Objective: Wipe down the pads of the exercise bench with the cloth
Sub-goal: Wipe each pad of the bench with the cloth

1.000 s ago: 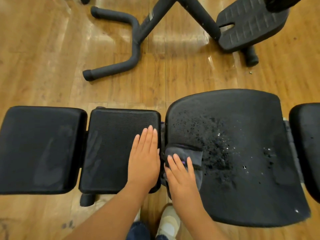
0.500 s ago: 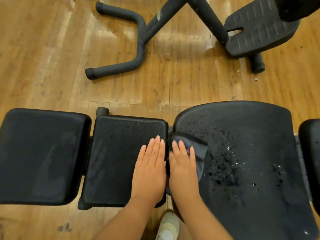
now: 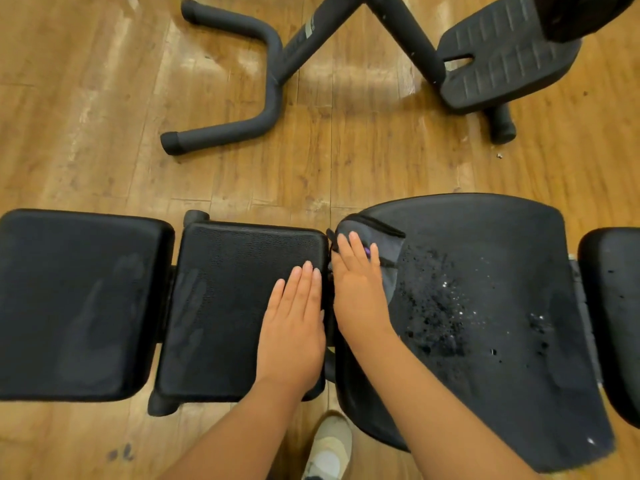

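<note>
Cloth [image 3: 388, 251], grey with a dark hem, is lying at the far-left corner of the large seat pad [image 3: 485, 306], pinned under the right hand [image 3: 360, 292]. Right fingers are lying straight and flat, pressing down on the fabric, not curling round it. Left hand [image 3: 294, 327] is resting palm-down on the right edge of the middle pad [image 3: 242, 306], fingers straight and together, gripping nothing, apparently bracing.

Droplets [image 3: 436, 313] are sitting in a patch across the middle of the seat pad, just right of the cloth, with a smaller cluster nearer its right edge. Leftmost pad [image 3: 79, 303] and middle pad are showing faint streaks. Another pad [image 3: 613, 306] is peeking in at the right edge of the view.

Risks, judging from this: flat-palm pressure is giving no grip, so the cloth could be bunching or sliding out on a fast stroke. Cloth is sitting right at the gap between pads, so a corner could be dropping in or snagging. Cloth is covering only a small area, so a pass could be smearing the wet patch or missing the far cluster. A shoe [image 3: 329, 448] is standing on the wooden floor [image 3: 104, 98] under the gap, so drips could be landing there.
</note>
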A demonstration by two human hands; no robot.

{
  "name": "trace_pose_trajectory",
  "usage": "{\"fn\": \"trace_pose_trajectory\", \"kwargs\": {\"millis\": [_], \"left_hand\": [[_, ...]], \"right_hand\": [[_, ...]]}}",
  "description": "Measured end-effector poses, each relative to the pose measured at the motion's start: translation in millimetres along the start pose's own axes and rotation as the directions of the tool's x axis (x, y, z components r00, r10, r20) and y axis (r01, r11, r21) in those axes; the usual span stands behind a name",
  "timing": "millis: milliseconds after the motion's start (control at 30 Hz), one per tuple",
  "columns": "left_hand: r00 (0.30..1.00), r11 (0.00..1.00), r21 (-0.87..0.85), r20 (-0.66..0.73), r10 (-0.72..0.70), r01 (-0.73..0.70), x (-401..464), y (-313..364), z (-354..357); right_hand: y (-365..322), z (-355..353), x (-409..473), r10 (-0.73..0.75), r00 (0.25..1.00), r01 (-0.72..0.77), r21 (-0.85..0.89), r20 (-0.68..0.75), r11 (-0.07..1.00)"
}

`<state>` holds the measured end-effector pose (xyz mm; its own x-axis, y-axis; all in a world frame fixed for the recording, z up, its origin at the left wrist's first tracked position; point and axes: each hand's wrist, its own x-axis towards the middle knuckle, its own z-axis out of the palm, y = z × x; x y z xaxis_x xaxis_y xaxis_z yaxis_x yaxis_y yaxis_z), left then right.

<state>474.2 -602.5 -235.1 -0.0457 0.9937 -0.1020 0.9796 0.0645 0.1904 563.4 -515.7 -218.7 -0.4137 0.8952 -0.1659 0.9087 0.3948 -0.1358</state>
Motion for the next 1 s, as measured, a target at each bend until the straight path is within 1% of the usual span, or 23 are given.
{"fn": "trace_pose_trajectory", "kwargs": {"millis": [67, 167, 233, 300, 367, 500, 567, 633, 867, 933, 1000], "left_hand": [[1.0, 1.0, 0.008, -0.003, 0.003, -0.003, 0, 0, 0], [1.0, 1.0, 0.016, -0.01, 0.003, -0.003, -2, 1, 0], [1.0, 1.0, 0.018, -0.012, 0.004, -0.004, -3, 1, -1], [1.0, 1.0, 0.016, -0.015, 0.004, -0.004, -3, 2, -1], [1.0, 1.0, 0.012, -0.012, 0.007, -0.006, -4, 2, -1], [1.0, 1.0, 0.022, -0.013, 0.013, -0.013, -3, 1, -1], [1.0, 1.0, 0.023, -0.014, 0.013, -0.012, -2, 1, -1], [1.0, 1.0, 0.013, -0.009, 0.01, -0.01, -2, 2, -1], [1.0, 1.0, 0.01, -0.005, 0.003, -0.003, -2, 2, 1], [1.0, 1.0, 0.008, -0.004, 0.002, -0.002, -1, 2, -1], [1.0, 1.0, 0.01, -0.007, 0.004, -0.004, -1, 2, -2]], "right_hand": [[-2, 16, -43, 0.008, 0.999, -0.005, 0.068, -0.046, 0.998], [-7, 38, -127, -0.051, 0.997, 0.059, 0.137, -0.061, 0.989], [-7, 50, -175, -0.093, 0.993, 0.102, 0.14, -0.068, 0.985], [-4, 53, -202, -0.119, 0.992, 0.123, 0.137, -0.042, 0.983], [-2, 53, -206, -0.104, 0.994, 0.109, 0.159, -0.04, 0.981], [3, 41, -176, -0.028, 0.999, 0.031, 0.173, -0.023, 0.984], [9, 36, -150, 0.045, 0.999, -0.039, 0.191, -0.025, 0.981], [15, 31, -121, 0.081, 0.996, -0.073, 0.19, -0.035, 0.979], [37, 13, 0, 0.099, 0.987, -0.082, 0.129, -0.13, 0.988], [41, 4, 32, 0.094, 0.989, -0.081, 0.115, -0.111, 0.99], [44, -3, 58, 0.119, 0.99, -0.112, 0.101, -0.074, 0.989]]}}
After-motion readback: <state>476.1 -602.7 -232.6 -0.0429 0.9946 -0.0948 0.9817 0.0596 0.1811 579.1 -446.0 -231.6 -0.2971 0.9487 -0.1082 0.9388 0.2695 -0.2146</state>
